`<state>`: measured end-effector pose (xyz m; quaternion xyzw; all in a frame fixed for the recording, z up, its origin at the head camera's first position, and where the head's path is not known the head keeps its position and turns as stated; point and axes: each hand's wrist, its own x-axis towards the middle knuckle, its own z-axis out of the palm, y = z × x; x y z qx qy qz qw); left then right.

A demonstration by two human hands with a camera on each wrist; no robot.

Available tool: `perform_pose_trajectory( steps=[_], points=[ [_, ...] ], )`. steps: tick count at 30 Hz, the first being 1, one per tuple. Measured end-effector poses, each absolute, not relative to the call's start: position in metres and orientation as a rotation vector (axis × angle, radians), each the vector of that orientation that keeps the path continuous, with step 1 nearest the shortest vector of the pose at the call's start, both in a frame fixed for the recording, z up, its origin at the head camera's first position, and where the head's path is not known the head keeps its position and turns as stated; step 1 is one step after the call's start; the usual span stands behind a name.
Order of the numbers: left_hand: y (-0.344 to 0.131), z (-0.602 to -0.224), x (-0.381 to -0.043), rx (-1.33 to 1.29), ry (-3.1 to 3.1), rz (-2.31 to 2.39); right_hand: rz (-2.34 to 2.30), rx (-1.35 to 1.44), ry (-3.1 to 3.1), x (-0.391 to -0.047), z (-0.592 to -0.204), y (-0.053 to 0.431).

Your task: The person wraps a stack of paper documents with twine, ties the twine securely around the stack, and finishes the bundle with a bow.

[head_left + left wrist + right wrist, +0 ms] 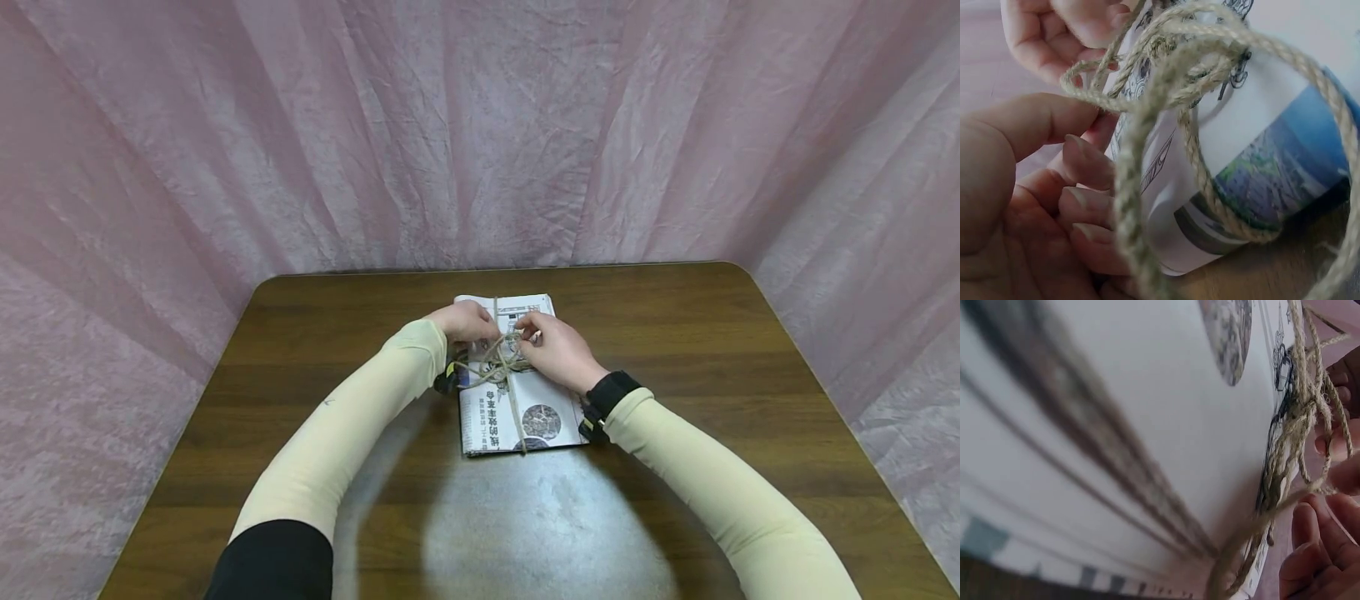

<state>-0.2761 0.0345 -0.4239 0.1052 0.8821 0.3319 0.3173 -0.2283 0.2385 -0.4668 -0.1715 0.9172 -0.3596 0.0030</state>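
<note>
A bundle of folded newspapers (487, 421) lies on the table, with twine (516, 408) crossing its top both ways. At the crossing sits a knot (1304, 412) with loose loops around it. My left hand (467, 322) is over the left side of the bundle; its thumb and index finger (1054, 119) pinch a small twine loop. From the right, my right hand (558, 350) reaches over the papers, pinching the twine near the knot between thumb and fingertips (1307, 562). A long twine loop (1132, 206) hangs in front of the left fingers.
The brown wooden table (337, 308) has rounded far corners, and a glossy light patch shows in front of the bundle. Pink curtains (480, 150) hang behind and at both sides. Black straps with small devices (611, 396) are worn on the wrists.
</note>
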Motion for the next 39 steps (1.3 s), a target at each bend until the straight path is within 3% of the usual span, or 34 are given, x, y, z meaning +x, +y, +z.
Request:
perform_pose_trajectory(
  steps=[11, 21, 39],
  points=[
    [0.027, -0.426, -0.278, 0.381, 2.472, 0.779, -1.273, -0.422, 2.717, -0.242, -0.451, 0.259],
    [0.026, -0.43, -0.277, 0.371, 2.474, 0.84, -1.334, -0.468, 2.53, -0.264, -0.452, 0.248],
    [0.026, -0.427, -0.269, 0.389, 2.468, 0.946, -1.298, -0.442, 2.402, -0.264, -0.454, 0.245]
  ],
)
